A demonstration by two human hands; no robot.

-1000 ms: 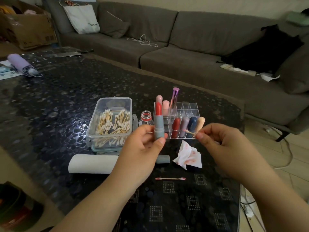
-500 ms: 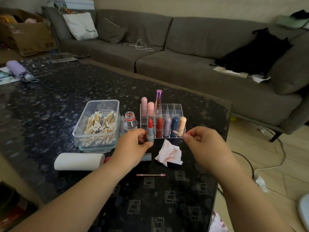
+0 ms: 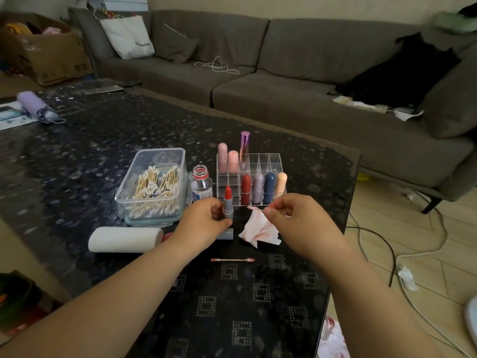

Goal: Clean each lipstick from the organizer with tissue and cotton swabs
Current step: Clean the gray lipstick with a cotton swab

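My left hand grips an uncapped grey lipstick with a red bullet, held upright in front of the clear organizer. My right hand pinches a cotton swab whose pink-stained tip points left toward the lipstick, a short gap away. Several capped lipsticks stand in the organizer. A red-stained tissue lies crumpled under my hands. The grey cap lies on the table beside it. A used swab lies nearer to me.
A clear box of cotton swabs and a small open bottle stand left of the organizer. A tissue roll lies by the box. The table's right edge drops to a floor with cables. A sofa runs behind.
Both hands have dropped from chest height toward the table in front of the organizer, carrying the lipstick and the swab. The view has tilted and pulled back slightly.
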